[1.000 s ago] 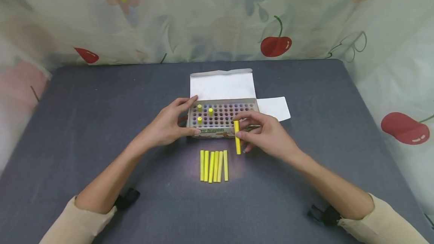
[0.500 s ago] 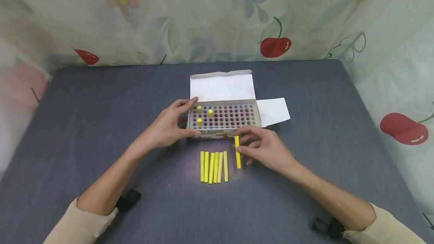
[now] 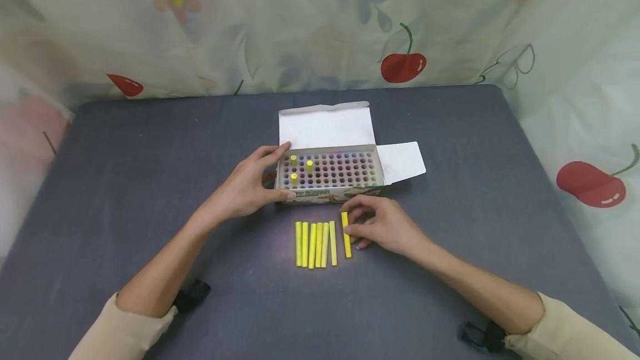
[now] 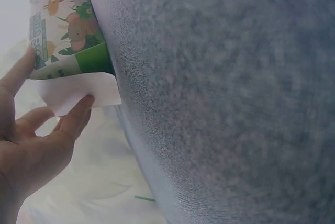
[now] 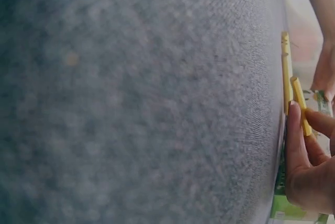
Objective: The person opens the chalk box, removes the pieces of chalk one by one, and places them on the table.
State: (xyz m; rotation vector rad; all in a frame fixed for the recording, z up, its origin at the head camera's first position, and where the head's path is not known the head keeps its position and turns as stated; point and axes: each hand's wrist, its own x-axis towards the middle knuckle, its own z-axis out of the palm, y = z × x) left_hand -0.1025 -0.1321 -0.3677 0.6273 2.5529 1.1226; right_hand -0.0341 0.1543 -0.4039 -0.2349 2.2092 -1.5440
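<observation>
In the head view my left hand [image 3: 245, 186] grips the left end of an open chalk box [image 3: 327, 195], thumb at its front and a finger at its back. The left wrist view shows this hand's fingers at a white end flap [image 4: 78, 92]. Inside the box is a grid of holes, with a few yellow chalk tops standing up. My right hand [image 3: 384, 226] pinches a yellow chalk stick [image 3: 346, 235] just in front of the box. Beside it, to the left, several yellow chalk sticks [image 3: 319, 245] lie in a row on the table.
The white box lid [image 3: 327, 129] stands folded back behind the holes. A white side flap [image 3: 401, 161] sticks out to the right. Dark grey cloth covers the table [image 3: 240, 293], and a patterned curtain [image 3: 320, 26] hangs behind it.
My right hand has brought the pinched chalk stick from the box's front edge down toward me and slightly left, closer to the row. The left hand has stayed on the box.
</observation>
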